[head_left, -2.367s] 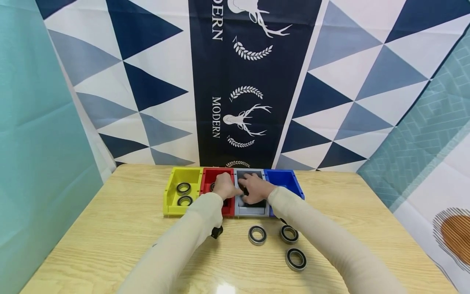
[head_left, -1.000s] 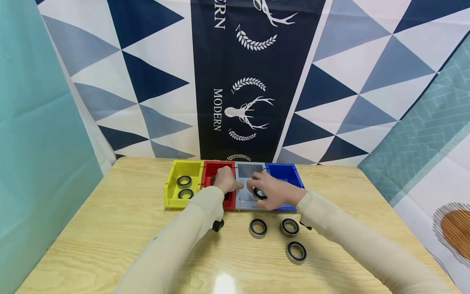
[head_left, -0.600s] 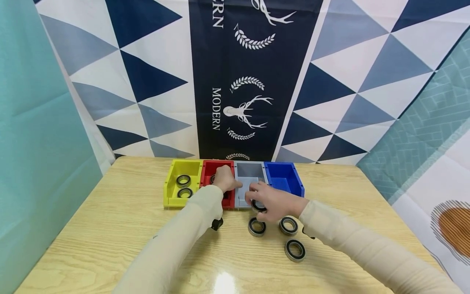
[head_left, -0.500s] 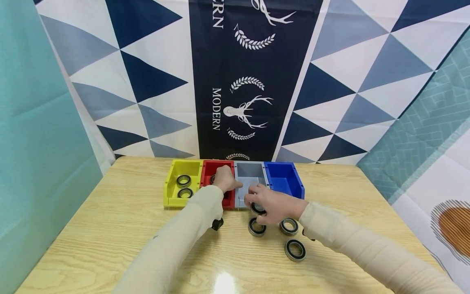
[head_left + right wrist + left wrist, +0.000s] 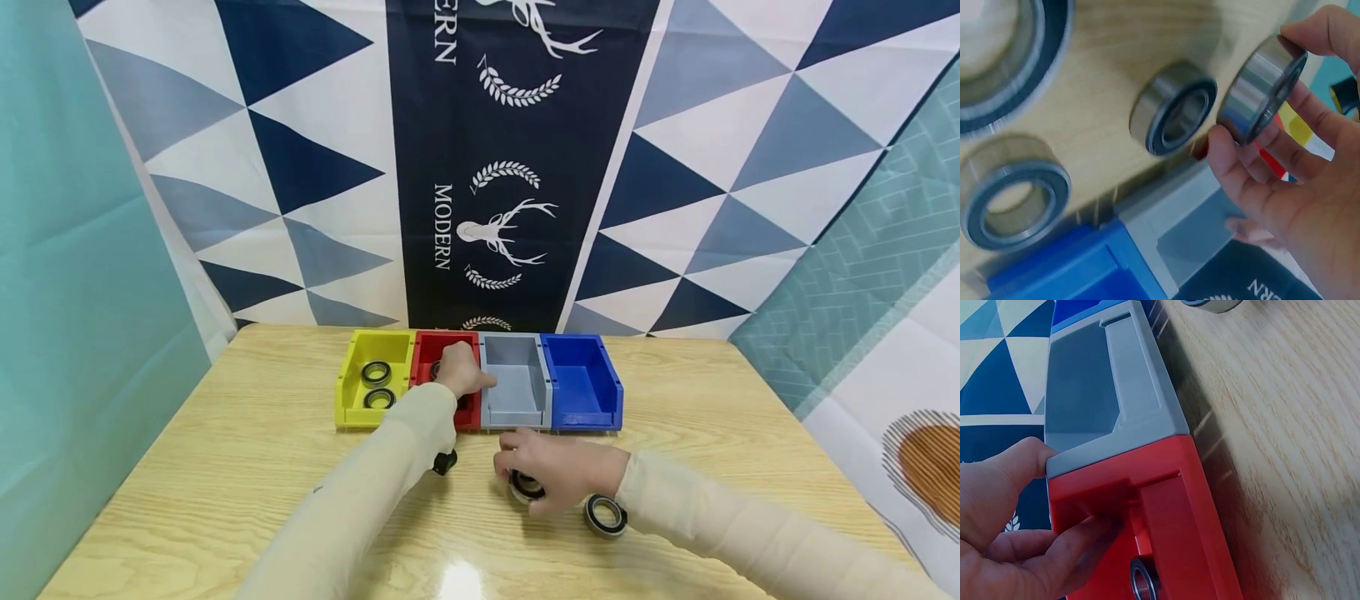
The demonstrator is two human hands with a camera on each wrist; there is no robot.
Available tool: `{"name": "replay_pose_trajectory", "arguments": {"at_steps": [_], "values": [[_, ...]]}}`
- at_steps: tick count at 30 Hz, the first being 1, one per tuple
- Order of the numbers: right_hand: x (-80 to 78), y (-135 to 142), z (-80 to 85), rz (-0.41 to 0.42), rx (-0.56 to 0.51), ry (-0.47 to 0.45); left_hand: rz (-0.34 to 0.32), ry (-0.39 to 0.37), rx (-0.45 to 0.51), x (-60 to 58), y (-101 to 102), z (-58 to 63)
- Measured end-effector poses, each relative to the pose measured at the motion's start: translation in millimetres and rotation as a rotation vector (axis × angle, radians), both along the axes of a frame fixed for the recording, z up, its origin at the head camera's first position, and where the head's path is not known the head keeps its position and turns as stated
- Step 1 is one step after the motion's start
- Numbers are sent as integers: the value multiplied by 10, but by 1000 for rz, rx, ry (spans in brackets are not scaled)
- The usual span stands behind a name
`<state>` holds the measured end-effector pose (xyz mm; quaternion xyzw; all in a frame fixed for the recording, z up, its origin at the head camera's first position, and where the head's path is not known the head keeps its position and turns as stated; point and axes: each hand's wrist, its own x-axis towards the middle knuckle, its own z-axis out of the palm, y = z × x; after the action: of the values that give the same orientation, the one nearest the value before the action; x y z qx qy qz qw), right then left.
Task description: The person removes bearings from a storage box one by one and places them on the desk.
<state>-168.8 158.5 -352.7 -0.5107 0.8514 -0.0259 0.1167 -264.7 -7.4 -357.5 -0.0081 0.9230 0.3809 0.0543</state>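
My right hand (image 5: 562,467) pinches a ball bearing (image 5: 1254,94) between thumb and fingers, above the table in front of the grey bin (image 5: 517,410). Close beside it in the right wrist view is another bearing (image 5: 1175,112), not held. My left hand (image 5: 459,373) grips the red bin (image 5: 1147,456) at the wall it shares with the grey one, thumb over the rim and fingers inside. A small bearing (image 5: 1143,578) lies in the red bin. One more loose bearing (image 5: 605,516) lies on the table by the right sleeve.
A yellow bin (image 5: 360,417) holding two bearings (image 5: 376,373) stands left of the red one. At the right end of the row is a blue bin (image 5: 581,417). Patterned cloth (image 5: 322,183) hangs behind the wooden table (image 5: 225,467).
My right hand has lifted a bearing out of the grey bin and carried it toward me, over the loose bearings on the table. The left hand stays on the red bin.
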Motion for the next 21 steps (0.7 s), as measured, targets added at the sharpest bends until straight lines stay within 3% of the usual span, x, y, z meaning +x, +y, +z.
{"name": "replay_pose_trajectory", "arguments": {"at_steps": [7, 21], "values": [[116, 42, -82, 32, 17, -84, -9, 11, -13, 2, -9, 12], [201, 106, -189, 39, -13, -54, -1, 7, -6, 19, 4, 14]]}}
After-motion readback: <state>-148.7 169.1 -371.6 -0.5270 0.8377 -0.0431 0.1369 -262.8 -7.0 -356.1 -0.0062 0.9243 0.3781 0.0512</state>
